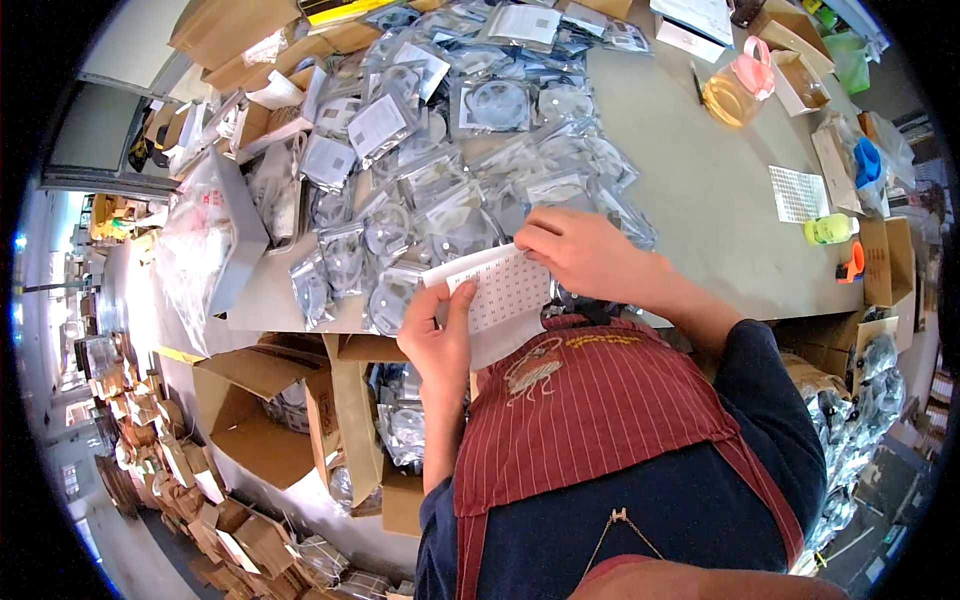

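1. The person is standing at the table (pixel 680 180) and is wearing a red striped apron (pixel 590 415).
2. The left hand (pixel 437 335) is holding the label sheet (pixel 508 293) at its left edge. The thumb is pressing on the printed face; the fingers are partly hiding, so how they are lying behind cannot be told.
3. The right hand (pixel 588 252) is pinching the upper right corner of the same sheet, with the thumb and fingertips closing together there.
4. The sheet is slanting between both hands, over the near edge of the table and just before the apron.
5. Beyond the sheet, many clear bags (pixel 497 105) are lying in an overlapping pile; some are showing round, pale coils inside.
6. To the right, a second sheet (pixel 799 193) is lying flat, near a yellow-green bottle (pixel 830 229) and an orange dispenser (pixel 852 262).
7. Farther back, a jug (pixel 735 98) with a pink lid is holding amber liquid.
8. Below the table, at left, an open carton (pixel 262 440) is standing.
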{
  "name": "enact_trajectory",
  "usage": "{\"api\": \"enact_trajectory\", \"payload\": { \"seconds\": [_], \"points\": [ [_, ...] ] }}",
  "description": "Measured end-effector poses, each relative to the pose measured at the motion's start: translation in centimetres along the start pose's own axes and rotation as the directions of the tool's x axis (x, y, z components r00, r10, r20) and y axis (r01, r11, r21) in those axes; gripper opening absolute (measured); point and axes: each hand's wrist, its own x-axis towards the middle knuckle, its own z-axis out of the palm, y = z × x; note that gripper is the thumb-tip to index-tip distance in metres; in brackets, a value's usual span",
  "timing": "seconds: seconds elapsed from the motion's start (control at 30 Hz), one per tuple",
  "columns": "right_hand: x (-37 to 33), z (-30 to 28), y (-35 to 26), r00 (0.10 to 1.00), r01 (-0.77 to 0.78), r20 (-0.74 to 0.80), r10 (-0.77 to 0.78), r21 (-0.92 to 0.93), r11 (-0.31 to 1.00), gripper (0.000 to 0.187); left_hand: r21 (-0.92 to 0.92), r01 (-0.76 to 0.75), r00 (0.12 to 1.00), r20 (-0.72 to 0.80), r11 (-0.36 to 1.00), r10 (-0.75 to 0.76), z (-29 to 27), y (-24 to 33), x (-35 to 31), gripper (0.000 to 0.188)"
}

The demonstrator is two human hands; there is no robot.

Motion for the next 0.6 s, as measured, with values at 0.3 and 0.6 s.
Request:
{"api": "enact_trajectory", "payload": {
  "seconds": [0.3,0.6],
  "points": [
    [-1.0,2.4,-0.1,0.992,0.123,-0.012,-0.128,-0.201,0.972,0.028,-0.14,0.216,0.976,0.02,0.966,-0.216,0.0,-0.3,0.1,0.016],
    [-1.2,-0.6,6.7,0.81,-0.544,0.196,0.553,0.606,0.581,0.01,-0.353,0.299,0.934,-0.081,0.886,-0.347,-2.8,-3.9,0.8,0.016]
  ]
}}
